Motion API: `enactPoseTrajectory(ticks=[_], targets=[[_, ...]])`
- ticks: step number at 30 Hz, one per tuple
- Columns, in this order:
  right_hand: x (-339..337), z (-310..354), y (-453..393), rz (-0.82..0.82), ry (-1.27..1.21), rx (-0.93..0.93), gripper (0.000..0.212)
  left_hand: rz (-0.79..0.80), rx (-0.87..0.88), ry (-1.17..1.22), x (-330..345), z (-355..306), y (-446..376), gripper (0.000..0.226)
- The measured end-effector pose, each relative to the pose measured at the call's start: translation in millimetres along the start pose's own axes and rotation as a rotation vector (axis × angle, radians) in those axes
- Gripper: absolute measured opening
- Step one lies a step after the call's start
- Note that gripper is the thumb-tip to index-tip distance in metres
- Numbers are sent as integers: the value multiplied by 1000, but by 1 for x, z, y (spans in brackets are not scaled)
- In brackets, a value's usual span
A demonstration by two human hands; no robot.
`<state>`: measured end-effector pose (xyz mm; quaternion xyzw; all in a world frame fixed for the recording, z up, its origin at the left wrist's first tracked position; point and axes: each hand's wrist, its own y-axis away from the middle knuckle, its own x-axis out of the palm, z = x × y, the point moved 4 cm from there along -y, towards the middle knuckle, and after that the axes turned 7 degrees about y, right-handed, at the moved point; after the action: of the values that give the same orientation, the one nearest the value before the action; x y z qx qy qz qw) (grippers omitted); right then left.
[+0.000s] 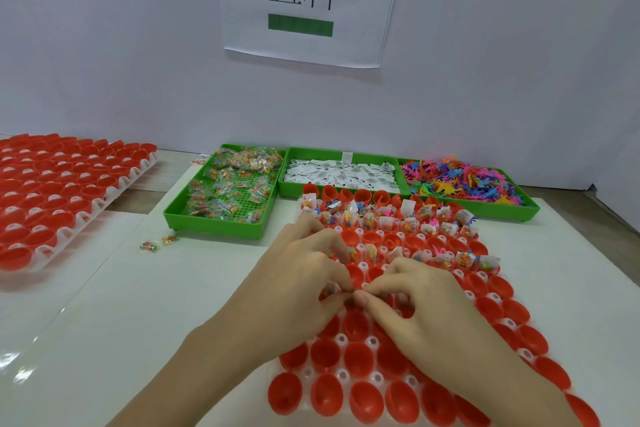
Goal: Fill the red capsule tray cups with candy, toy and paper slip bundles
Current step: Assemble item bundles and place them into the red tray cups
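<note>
both hands [353, 291] over tray [498, 315] middle

A white paper sign [311, 3] hangs on the far wall. It has two big black Chinese signs, 置料. Under them is a green bar [300, 24]. The small white paper slips [341, 174] in the middle green tray [282, 177] have black marks, too tiny to read.

We see the red capsule tray [429, 388] lying flat beneath our grip, where both hands pinch a small bundle [349, 293]. Cups [325, 354] nearer than the grip sit bare; rows beyond it hold candy, toy and slip bundles [388, 222].
</note>
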<state>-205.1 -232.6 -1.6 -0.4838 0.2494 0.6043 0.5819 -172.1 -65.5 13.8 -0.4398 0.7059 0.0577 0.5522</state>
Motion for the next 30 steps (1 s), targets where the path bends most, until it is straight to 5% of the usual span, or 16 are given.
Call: enactPoseTrajectory(ticks=[5,14,25,30], targets=[[9,-2,1,43,25,-8,37,43,-27,52,-3,6,4,18],[-4,3,-1,0,-70,17,6,38,-122,222,-24,37,2,12],[-13,5,0,-108,-87,4,16,66,101,39,-12,24,0,3],[-14,-3,-1,-126,-123,27,17,62,199,-70,-11,24,-1,19]])
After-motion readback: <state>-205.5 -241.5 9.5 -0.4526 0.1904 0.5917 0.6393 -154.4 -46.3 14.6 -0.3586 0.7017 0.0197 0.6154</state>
